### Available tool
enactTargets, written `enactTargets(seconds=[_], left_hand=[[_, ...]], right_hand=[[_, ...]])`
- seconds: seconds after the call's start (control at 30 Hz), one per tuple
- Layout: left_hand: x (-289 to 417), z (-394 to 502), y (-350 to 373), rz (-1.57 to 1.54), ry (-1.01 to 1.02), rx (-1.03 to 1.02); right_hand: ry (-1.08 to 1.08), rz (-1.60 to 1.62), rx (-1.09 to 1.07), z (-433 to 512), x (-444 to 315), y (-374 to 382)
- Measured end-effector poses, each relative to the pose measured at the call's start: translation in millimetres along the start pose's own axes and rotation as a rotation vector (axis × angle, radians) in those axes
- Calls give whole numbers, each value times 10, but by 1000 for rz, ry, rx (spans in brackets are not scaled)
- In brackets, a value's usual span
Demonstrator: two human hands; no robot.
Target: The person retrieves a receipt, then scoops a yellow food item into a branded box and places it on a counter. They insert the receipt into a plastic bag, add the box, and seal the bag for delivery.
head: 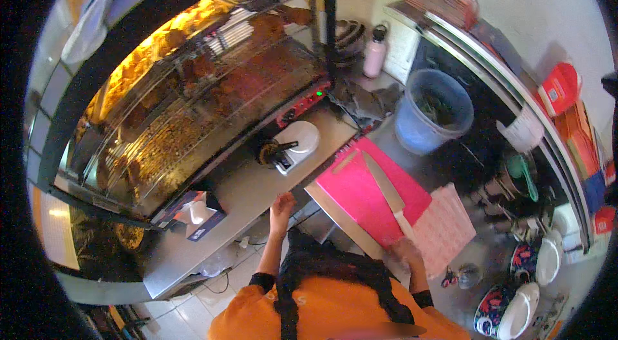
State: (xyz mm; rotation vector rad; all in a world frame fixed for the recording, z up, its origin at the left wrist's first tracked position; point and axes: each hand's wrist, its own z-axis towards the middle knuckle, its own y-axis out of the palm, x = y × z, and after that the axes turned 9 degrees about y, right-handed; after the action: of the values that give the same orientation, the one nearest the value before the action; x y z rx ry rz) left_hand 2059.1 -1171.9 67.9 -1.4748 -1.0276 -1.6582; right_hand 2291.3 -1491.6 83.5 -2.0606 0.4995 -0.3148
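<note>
On a red cutting board [357, 190] lies a large knife [384, 181] with a pale handle. My right hand [406, 252], blurred, is at the butt of that handle; whether it grips the knife I cannot tell. A pink patterned sheet [446, 231] lies beside the board, close to this hand. My left hand [283, 203] is raised near the edge of the metal counter, its fingers curled with nothing visible in them. Beyond it stand a small scale [299, 140] with a round top and a dark tape roll or dispenser [270, 153].
A lit glass display case [212, 94] of food fills the left. A tissue box [200, 217] stands before it. A translucent bucket [432, 113], a pink bottle [374, 53], scissors [450, 277] and patterned bowls [502, 311] stand on the right.
</note>
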Motion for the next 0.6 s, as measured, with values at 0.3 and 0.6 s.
enactTargets(seconds=[0.3,0.6], left_hand=[[260,-183,-495,142,49,80],[518,208,-596,153,53,54]], right_hand=[[-465,924,1056,2153,-425,-3575],[-154,965,1600,3008,-1437,-4496]])
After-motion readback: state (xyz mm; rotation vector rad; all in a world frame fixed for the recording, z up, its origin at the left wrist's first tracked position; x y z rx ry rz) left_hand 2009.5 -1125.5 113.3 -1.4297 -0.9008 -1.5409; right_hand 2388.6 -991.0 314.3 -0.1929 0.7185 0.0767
